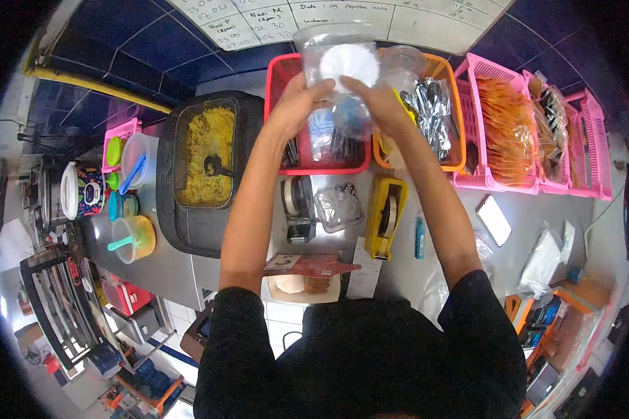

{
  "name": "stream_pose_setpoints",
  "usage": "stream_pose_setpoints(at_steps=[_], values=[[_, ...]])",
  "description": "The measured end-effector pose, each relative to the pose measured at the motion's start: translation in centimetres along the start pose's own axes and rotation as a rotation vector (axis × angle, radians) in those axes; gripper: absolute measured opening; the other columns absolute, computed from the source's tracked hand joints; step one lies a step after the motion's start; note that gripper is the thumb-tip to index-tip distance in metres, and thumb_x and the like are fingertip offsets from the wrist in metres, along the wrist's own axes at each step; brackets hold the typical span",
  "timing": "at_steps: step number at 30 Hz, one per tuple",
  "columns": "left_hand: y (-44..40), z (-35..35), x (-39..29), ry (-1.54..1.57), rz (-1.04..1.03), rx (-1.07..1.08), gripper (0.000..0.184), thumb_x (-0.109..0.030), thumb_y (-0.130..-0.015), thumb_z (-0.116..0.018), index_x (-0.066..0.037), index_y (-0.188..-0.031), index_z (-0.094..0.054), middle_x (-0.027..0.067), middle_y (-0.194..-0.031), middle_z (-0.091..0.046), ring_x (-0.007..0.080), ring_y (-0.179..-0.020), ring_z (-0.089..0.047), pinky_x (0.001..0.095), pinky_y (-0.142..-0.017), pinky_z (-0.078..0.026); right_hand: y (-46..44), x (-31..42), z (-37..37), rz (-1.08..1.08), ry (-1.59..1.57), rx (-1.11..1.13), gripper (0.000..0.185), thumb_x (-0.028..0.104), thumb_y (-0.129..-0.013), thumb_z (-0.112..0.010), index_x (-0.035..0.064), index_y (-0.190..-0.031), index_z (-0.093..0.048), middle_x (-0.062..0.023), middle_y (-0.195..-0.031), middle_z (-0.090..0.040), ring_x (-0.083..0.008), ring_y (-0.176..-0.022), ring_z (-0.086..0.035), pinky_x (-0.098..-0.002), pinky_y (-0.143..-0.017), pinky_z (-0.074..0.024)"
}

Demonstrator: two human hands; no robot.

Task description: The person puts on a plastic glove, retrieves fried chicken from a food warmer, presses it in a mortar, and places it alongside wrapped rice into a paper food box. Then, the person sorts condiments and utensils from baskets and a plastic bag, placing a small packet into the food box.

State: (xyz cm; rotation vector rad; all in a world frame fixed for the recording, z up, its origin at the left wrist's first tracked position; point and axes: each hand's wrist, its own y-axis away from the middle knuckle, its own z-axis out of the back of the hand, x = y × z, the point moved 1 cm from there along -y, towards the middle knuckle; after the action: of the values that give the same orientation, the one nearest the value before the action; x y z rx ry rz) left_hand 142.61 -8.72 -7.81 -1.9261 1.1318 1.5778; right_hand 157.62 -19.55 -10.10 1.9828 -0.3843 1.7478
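Note:
Both my hands are raised over the red basket (318, 170), holding a clear plastic bag (335, 42) between them. A white round thing (351, 64) shows in or behind the plastic; its kind is not clear. My left hand (297, 105) pinches the bag's left side, thumb toward the middle. My right hand (381, 105) grips the right side in the same way. Blurred bluish plastic hangs below the fingers. Beside my right hand, an orange basket (458, 150) holds wrapped black spoons (433, 115) and clear round lids (402, 59).
A yellow tape dispenser (381, 237), a black tape dispenser (298, 209) and a clear box (339, 207) stand on the steel counter. At left is a black box with yellow food (206, 157). Pink baskets (468, 112) hold packets at right, near a phone (494, 220).

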Motion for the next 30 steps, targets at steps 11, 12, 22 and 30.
stream_pose_setpoints(at_steps=[11, 12, 22, 30], values=[[-2.2, -0.7, 8.6, -1.416, -0.129, -0.168, 0.063, -0.047, -0.076, -0.076, 0.003, -0.114, -0.064, 0.0222, -0.117, -0.064, 0.0361, -0.111, -0.06, 0.046, -0.093, -0.051, 6.4, 2.2, 15.4, -0.001, 0.926, -0.346, 0.068, 0.037, -0.079, -0.075, -0.0065, -0.127, -0.054, -0.0293, -0.113, -0.066, -0.0381, -0.108, -0.065, -0.042, -0.092, -0.0508], [-2.2, -2.0, 7.6, -1.488, -0.013, -0.153, 0.065, -0.048, -0.075, -0.076, 0.002, -0.114, -0.064, 0.0221, -0.118, -0.062, 0.0367, -0.115, -0.057, 0.0471, -0.094, -0.05, 7.0, 1.5, 15.9, -0.08, 1.074, -0.374, 0.07, 0.04, -0.079, -0.075, -0.0074, -0.126, -0.054, -0.0314, -0.112, -0.065, -0.041, -0.108, -0.064, -0.0437, -0.093, -0.0506], [-4.5, -4.9, 8.0, -1.596, 0.444, -0.18, 0.059, -0.044, -0.072, -0.074, -0.009, -0.12, -0.068, 0.0169, -0.135, -0.054, 0.0339, -0.13, -0.044, 0.0531, -0.105, -0.037, 9.5, -0.5, 13.8, -0.102, 0.919, -0.468, 0.076, 0.042, -0.077, -0.078, -0.0074, -0.128, -0.05, -0.0311, -0.106, -0.066, -0.0441, -0.101, -0.066, -0.0457, -0.088, -0.052], [-4.1, -3.1, 9.6, -1.494, 0.229, -0.203, 0.057, -0.046, -0.071, -0.069, -0.002, -0.108, -0.071, 0.0227, -0.118, -0.064, 0.04, -0.118, -0.055, 0.053, -0.1, -0.042, 10.0, 1.5, 11.6, 0.397, 1.161, -0.674, 0.089, 0.024, -0.074, -0.082, -0.0065, -0.142, -0.034, -0.033, -0.129, -0.052, -0.0449, -0.118, -0.053, -0.0468, -0.098, -0.045]])
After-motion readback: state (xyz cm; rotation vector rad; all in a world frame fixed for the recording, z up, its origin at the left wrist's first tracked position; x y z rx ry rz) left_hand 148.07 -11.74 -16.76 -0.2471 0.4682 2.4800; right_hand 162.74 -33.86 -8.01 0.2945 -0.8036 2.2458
